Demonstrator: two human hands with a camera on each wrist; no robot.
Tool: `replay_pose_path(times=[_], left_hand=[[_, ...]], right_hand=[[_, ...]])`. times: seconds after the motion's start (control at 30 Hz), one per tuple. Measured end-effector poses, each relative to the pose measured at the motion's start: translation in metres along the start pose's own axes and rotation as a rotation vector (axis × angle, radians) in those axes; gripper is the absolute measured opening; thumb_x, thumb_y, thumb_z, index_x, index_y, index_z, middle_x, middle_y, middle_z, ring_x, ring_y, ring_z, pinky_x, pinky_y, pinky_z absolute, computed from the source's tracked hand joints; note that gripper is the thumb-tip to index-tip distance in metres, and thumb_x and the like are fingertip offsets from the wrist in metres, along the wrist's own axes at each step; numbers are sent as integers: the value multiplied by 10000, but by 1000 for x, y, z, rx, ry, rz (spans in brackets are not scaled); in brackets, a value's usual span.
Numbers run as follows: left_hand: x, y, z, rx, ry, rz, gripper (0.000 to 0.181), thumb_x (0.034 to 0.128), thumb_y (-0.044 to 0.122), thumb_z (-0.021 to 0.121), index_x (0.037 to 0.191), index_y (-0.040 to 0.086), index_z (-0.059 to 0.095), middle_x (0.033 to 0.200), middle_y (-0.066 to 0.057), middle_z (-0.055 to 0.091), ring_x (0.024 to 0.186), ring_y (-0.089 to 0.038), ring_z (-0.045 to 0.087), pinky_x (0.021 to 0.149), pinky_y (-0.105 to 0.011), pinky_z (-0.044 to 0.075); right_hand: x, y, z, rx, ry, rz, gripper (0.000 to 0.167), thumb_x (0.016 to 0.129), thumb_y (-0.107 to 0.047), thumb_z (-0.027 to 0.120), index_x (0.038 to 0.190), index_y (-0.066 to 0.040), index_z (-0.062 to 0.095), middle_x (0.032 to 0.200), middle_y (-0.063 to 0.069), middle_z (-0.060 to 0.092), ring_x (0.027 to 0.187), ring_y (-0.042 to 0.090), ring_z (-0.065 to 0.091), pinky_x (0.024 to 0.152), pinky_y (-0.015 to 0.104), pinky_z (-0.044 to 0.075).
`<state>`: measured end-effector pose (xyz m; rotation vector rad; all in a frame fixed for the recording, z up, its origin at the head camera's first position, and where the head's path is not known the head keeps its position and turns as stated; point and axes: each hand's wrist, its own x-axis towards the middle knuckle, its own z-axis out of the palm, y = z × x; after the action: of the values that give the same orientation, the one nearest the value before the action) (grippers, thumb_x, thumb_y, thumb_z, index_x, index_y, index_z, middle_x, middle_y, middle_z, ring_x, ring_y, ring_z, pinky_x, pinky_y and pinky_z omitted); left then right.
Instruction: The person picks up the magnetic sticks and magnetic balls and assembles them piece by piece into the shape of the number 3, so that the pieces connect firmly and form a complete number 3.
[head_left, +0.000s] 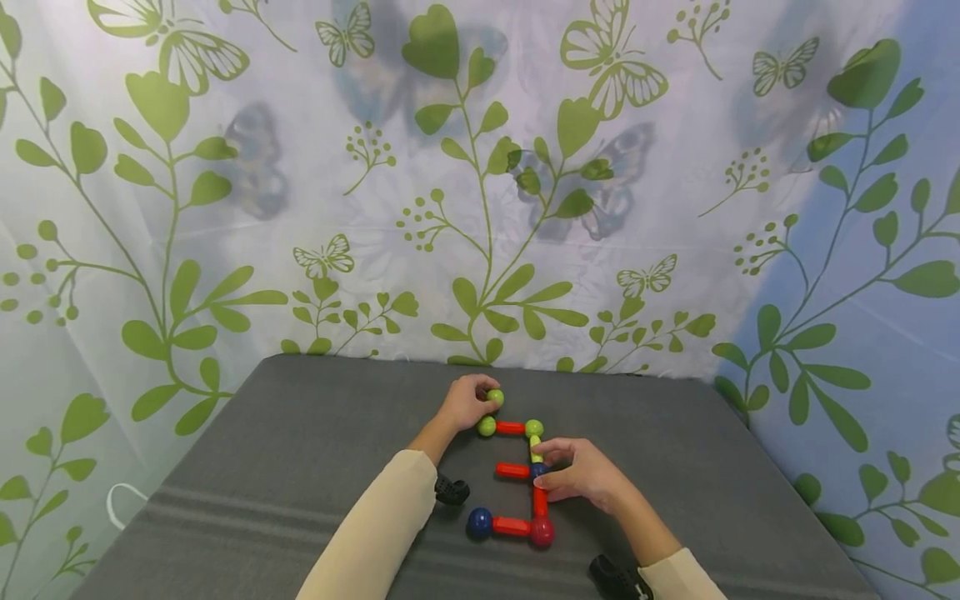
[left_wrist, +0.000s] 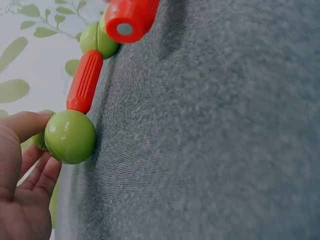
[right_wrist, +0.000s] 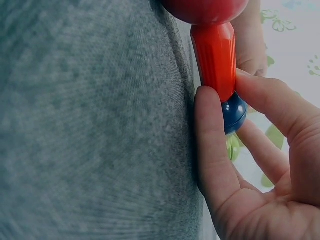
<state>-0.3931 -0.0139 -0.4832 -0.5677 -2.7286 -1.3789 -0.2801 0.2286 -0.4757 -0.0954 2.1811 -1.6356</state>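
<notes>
My left hand [head_left: 467,400] pinches a green ball [head_left: 495,398] at the far end of a magnetic-rod figure. In the left wrist view, that ball is mostly hidden behind another green ball [left_wrist: 70,137], which joins a red rod [left_wrist: 85,82]. My right hand [head_left: 588,475] holds the figure's right side at a small blue ball [head_left: 538,472], thumb and fingers about it. A yellow-green rod [head_left: 536,448] runs from this ball to a corner green ball [head_left: 533,427]. In the right wrist view, a red rod [right_wrist: 215,60] links the blue ball to a red ball [right_wrist: 205,7].
Another red rod [head_left: 512,471] sticks out leftward from the middle, its outer end free. Along the near side, a red rod [head_left: 512,527] ends at a larger blue ball [head_left: 480,522]. Everything lies on a grey cloth surface [head_left: 300,467], backed by a leaf-patterned curtain [head_left: 375,208].
</notes>
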Motion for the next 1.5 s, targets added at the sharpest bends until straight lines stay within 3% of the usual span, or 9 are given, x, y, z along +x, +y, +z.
replay_pose_path(times=[0.27,0.57,1.03,1.27,1.5], left_hand=[[-14,3,0,-30,36,117,294,937,174,759,1217,88,731,1147,-82,698,991,-218,676,872,-362,572],[-37,1,-5,-57,72,125,219,912,173,787,1121,126,744,1076,-54,707,906,-146,658,792,-279,562],[-72,3,-18,-68,-83,167,263,889,140,808,1141,101,746,1096,-53,719,927,-160,705,767,-215,579],[-86,0,-21,-44,-199,111,231,855,132,839,1071,115,758,1015,-22,750,889,-134,705,743,-254,577],[-95,1,-19,-66,-240,78,222,844,106,843,1050,102,761,982,-22,757,869,-120,698,761,-259,575]], right_hand=[[0,0,1,10,-6,2,664,803,-23,856,1403,12,575,1195,218,561,834,229,731,766,437,632],[1,0,0,3,-16,-13,676,803,-25,856,1414,8,568,1189,212,570,837,220,728,766,430,633],[1,1,1,1,-3,-17,686,793,-17,861,1415,3,572,1202,214,570,839,228,728,762,434,633],[1,0,0,-11,-5,-20,692,793,-27,865,1419,-1,571,1215,215,569,849,222,729,766,427,633],[-1,0,1,-24,-2,-20,691,797,-31,863,1423,-7,570,1237,225,563,858,224,728,773,428,632]])
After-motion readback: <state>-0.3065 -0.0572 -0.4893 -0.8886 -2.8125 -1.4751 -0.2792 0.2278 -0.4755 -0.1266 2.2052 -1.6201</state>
